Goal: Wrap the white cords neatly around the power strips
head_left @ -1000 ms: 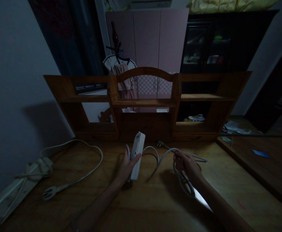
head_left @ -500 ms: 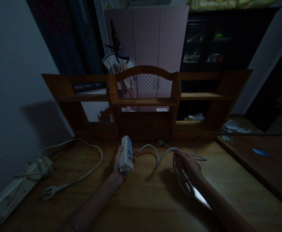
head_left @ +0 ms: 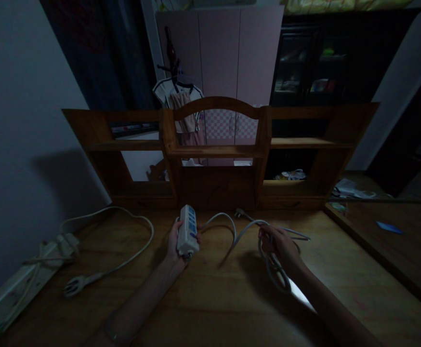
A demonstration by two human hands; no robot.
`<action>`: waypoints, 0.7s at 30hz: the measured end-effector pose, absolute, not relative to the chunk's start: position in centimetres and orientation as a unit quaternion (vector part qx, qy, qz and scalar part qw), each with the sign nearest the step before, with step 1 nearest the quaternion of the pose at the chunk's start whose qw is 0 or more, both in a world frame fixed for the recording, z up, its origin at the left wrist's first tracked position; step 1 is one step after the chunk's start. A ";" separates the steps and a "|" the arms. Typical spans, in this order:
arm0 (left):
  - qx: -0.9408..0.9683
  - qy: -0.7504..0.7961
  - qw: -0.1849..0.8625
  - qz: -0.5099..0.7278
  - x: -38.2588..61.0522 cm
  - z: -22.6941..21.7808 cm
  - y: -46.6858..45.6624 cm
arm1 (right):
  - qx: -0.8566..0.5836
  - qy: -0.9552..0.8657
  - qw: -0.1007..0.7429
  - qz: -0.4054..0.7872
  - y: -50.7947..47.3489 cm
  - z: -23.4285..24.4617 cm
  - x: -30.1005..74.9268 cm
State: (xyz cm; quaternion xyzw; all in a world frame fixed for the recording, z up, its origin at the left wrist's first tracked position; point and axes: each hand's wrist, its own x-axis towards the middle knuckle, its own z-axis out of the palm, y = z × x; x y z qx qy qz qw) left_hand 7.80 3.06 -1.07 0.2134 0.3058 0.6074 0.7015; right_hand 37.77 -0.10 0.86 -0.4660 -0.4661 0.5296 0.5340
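Note:
A short white power strip (head_left: 188, 232) with blue socket faces is gripped in my left hand (head_left: 174, 243), tilted above the wooden desk. Its far end points toward the shelf, and my fingertips curl round its right side. My right hand (head_left: 280, 248) is closed on a looped grey power cord (head_left: 276, 274), whose coil hangs below the fingers. One stretch of this cord arcs left across the desk toward the power strip. Its plug (head_left: 240, 213) lies near the shelf base, between my hands and farther off.
A longer white power strip (head_left: 26, 274), with its cord wound round it, lies at the left. Its round-headed plug (head_left: 73, 286) rests on the desk (head_left: 196, 308). A wooden shelf unit (head_left: 216, 152) spans the back. The desk's raised edge (head_left: 376, 255) runs along the right.
My left hand has tipped the power strip slightly, so its socket faces are turned a little more to view. The right hand and the cord are nearly still.

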 end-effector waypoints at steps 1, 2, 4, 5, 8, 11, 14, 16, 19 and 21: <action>0.213 0.298 0.704 0.608 7.8 -1.1 3.1 | -0.466 -0.465 0.535 0.530 -0.1 0.9 37.7; 0.214 0.292 0.706 0.609 7.7 -1.2 3.1 | -0.464 -0.464 0.536 0.531 -0.1 0.9 37.7; 0.218 0.284 0.705 0.612 7.7 -1.3 3.1 | -0.454 -0.465 0.539 0.536 -0.1 0.8 37.7; 0.219 0.282 0.707 0.611 7.7 -1.3 3.1 | -0.449 -0.466 0.540 0.538 0.0 0.8 37.7; 0.214 0.284 0.713 0.604 7.6 -1.4 3.2 | -0.448 -0.465 0.541 0.539 0.0 0.7 37.7; 0.198 0.291 0.721 0.596 7.5 -1.4 3.3 | -0.453 -0.467 0.544 0.530 -0.2 0.8 37.7; 0.192 0.294 0.724 0.594 7.6 -1.3 3.3 | -0.452 -0.472 0.542 0.528 -0.4 1.1 37.6; 0.194 0.295 0.724 0.592 7.6 -1.2 3.3 | -0.453 -0.469 0.539 0.534 -0.4 1.2 37.6; 0.195 0.291 0.726 0.592 7.7 -1.3 3.3 | -0.456 -0.464 0.536 0.538 -0.3 1.2 37.5; 0.195 0.284 0.729 0.591 7.6 -1.4 3.3 | -0.463 -0.465 0.538 0.529 -0.3 1.1 37.6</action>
